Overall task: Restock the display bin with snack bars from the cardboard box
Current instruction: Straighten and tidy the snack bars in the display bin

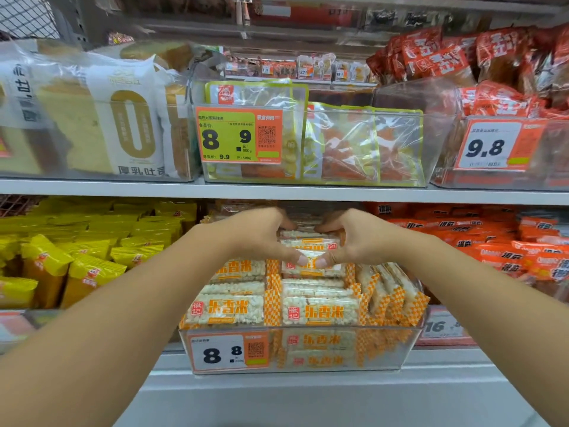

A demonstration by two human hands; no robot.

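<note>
Placement step: left hand (261, 234) and right hand (354, 237) grip a stack of snack bars (309, 241), fingers curled around it, at twelve o'clock in the display bin (385, 349). Next, probably, release and level them.

Both arms reach into the lower shelf, where the left hand (261, 238) and right hand (354, 238) clasp a small stack of snack bars (309, 241) from either side, thumbs nearly touching at the front. The stack sits above the clear display bin (381, 355), which is packed with orange-and-white wrapped bars lying flat, some standing on edge at the right. A price tag (228, 352) reading 8.8 is fixed to the bin's front. Yellow packets (77, 257) fill the neighbouring space to the left, orange packets (508, 241) to the right. Whether the stack touches the bars beneath is hard to tell.
</note>
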